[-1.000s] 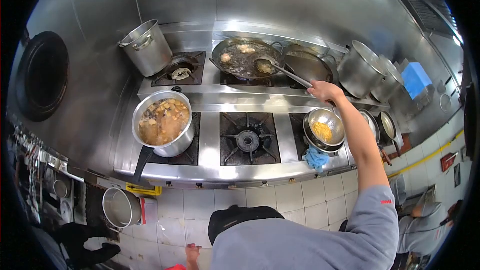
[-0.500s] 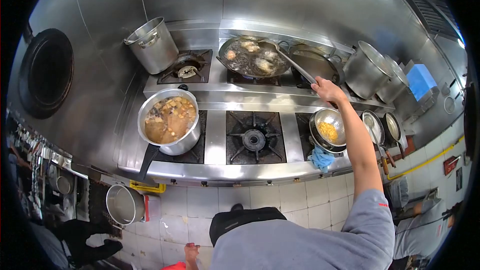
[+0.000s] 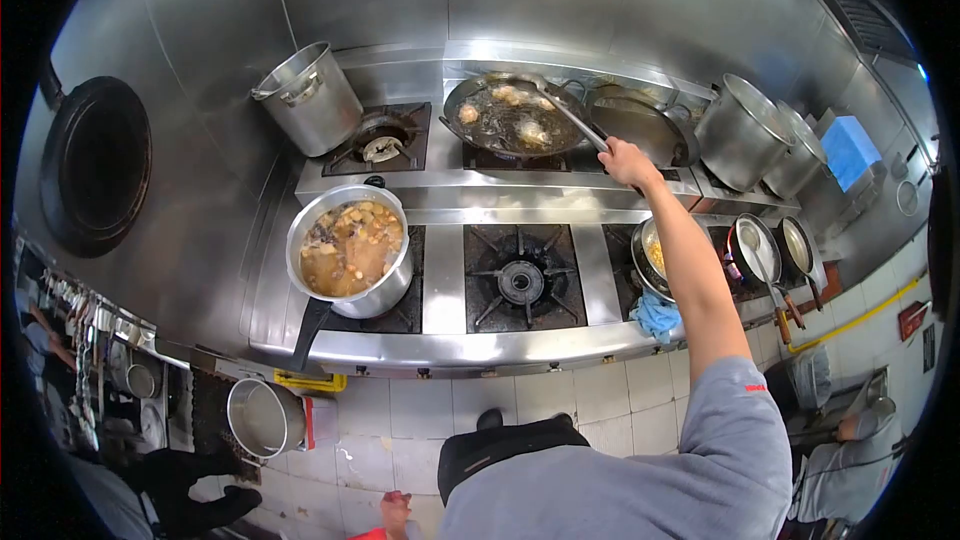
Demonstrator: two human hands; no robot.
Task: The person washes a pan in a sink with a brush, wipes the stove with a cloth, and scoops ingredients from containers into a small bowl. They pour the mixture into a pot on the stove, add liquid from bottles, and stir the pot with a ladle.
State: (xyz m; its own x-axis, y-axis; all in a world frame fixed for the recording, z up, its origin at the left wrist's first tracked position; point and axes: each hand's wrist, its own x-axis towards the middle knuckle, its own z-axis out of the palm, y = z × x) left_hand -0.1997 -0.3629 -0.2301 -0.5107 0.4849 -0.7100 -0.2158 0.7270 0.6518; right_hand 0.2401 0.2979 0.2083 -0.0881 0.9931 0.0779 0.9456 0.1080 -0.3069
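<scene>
Right hand: the person's right hand (image 3: 628, 162) is closed around the handle of a long ladle (image 3: 575, 120), arm stretched out over the range.
Ladle: slants away from the fist to the far right rim of the wok; I cannot tell whether its head touches the metal.
Left hand: I cannot tell its state; a bare hand (image 3: 395, 510) shows low by the left side of the grey shirt (image 3: 600, 490), next to something red, but whose it is stays unclear to me.
Wok: a dark, wide wok (image 3: 456, 100) on the back row, holding bubbling dark oil and several pale golden fried pieces (image 3: 532, 132).
Beside the wok: a second dark pan (image 3: 645, 130), just right of it, near the fist.
Under the forearm: a metal bowl of yellow bits (image 3: 656, 252), partly hidden, with a blue cloth (image 3: 657, 318) at its near side.
Front left: a long-handled pot (image 3: 396, 285) of chunky brown broth.
Front middle: a gas burner (image 3: 520, 282).
Back corners: a tall steel pot (image 3: 318, 110) left; two stockpots (image 3: 735, 140) right.
</scene>
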